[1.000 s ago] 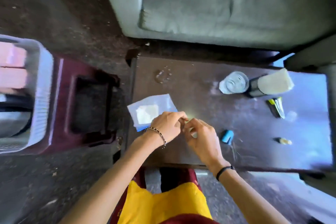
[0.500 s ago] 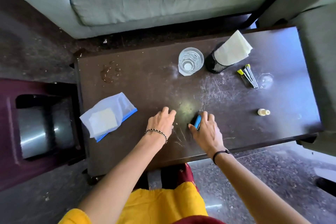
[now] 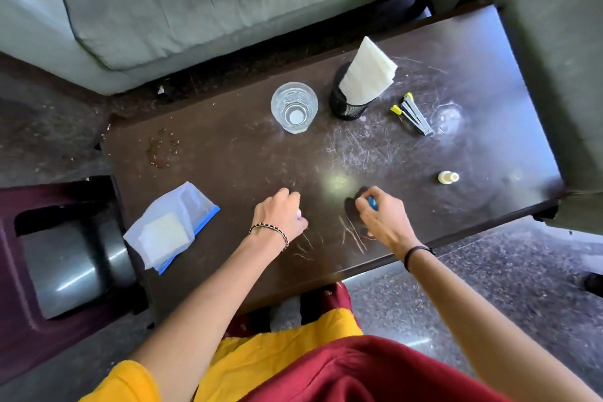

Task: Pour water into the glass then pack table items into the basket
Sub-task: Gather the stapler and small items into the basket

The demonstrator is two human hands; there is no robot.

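Dark table: right hand grips blue item; left hand curled, contents unclear

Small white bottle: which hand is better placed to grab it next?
Probably right: the right hand lies nearer the small white bottle, though it already grips a blue object; the left hand sits farther away.

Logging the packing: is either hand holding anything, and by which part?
Right hand pinches the small blue object by its sides, one end showing. Left hand is curled; whether it holds anything cannot be told.
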